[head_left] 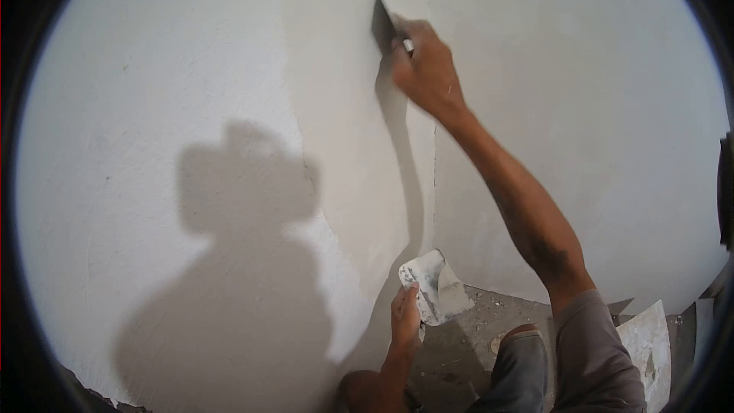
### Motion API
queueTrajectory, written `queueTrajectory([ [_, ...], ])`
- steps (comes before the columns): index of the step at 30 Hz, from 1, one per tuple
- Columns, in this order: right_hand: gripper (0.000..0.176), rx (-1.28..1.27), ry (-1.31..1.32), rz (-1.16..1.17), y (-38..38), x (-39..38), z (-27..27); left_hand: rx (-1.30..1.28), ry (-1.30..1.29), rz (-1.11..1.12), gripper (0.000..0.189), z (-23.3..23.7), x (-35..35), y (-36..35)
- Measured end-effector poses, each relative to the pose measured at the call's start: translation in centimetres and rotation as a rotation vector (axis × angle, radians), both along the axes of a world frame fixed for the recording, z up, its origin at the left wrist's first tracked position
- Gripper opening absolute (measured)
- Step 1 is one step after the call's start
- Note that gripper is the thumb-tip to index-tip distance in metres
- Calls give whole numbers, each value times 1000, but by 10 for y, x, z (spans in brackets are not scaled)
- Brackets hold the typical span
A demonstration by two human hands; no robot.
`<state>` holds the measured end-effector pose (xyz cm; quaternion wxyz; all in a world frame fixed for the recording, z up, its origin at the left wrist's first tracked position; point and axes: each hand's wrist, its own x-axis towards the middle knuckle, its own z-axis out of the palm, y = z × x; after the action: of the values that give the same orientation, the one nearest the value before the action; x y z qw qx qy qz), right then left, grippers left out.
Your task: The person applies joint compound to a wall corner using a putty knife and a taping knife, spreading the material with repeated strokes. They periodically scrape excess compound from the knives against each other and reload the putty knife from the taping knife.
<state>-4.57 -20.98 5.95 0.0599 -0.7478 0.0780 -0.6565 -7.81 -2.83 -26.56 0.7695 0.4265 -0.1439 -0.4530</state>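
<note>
My right hand (428, 65) is closed around a putty knife (382, 23), high up near the corner of the walls. Its dark, wide blade lies against or very close to the left wall (344, 107); contact is hard to make out. A smooth, greyer coated band on that wall borders a whiter, rougher area. Low in the view, my left hand (405, 313) grips a broad, flat plate (434, 287) smeared with white filler, held beside the foot of the wall. The plate's handle, if it has one, is mostly hidden by my fingers.
The right wall (573, 122) meets the left one at a vertical corner. Below lies a grey floor (489, 313) with scattered crumbs. A white-smeared sheet (650, 352) stands at lower right, near my knee. My shadow covers much of the left wall.
</note>
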Motion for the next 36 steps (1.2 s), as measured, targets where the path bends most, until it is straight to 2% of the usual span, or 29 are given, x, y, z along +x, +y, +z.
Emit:
queueTrajectory([
  [3, 59, -279, 84, 7, 49, -16, -35, 7, -28, -3, 33, 1, 1, 0],
  [5, 70, -333, 179, 170, 64, -31, -49, -35, -63, -8, 34, -9, 4, -2],
  [6, 71, -423, 210, 199, 61, -38, -49, -53, -79, -11, 34, -13, 4, -3],
  [9, 60, -505, 32, 151, 34, -47, -39, -68, 5, 14, 34, -10, 0, -3],
  [11, 32, -58, -2, 8, 9, -42, -21, -10, -54, 5, 34, 0, 1, 0],
  [13, 30, 323, -7, -8, -21, -31, 11, 31, -86, -9, 35, 1, 1, 2],
  [16, 33, 612, 135, 61, -28, -28, 38, 27, -75, -13, 34, -7, 4, -3],
  [19, 33, 455, 163, 61, -25, -17, 38, -9, -35, 1, 32, -7, 3, -4],
  [21, 38, 220, 40, -3, -12, -5, 24, -22, -16, -5, 32, -5, 2, -2],
  [23, 29, -111, -53, 57, 16, -1, -1, -3, -73, 7, 33, -7, 3, -2],
  [24, 38, -243, -42, 80, 30, -3, -14, 5, -101, 14, 33, -7, 3, -2],
  [26, 60, -330, 74, 162, 60, -18, -34, -45, -56, -9, 32, -7, 3, -1],
  [29, 58, -430, 222, 277, 68, -38, -43, -59, -43, -1, 31, -4, 1, 0],
  [32, 47, -381, 14, 181, 39, -41, -40, -59, -85, 15, 31, -5, 3, -1],
  [33, 32, -59, 22, 151, 29, -41, -41, -61, -103, 13, 31, -7, 3, -2],
  [34, 26, 144, 13, 61, 6, -33, -40, -38, -96, 3, 31, -7, 3, -2],
  [36, 30, 423, 48, -11, -30, -22, -35, 8, -83, -16, 32, -6, 4, -1],
])
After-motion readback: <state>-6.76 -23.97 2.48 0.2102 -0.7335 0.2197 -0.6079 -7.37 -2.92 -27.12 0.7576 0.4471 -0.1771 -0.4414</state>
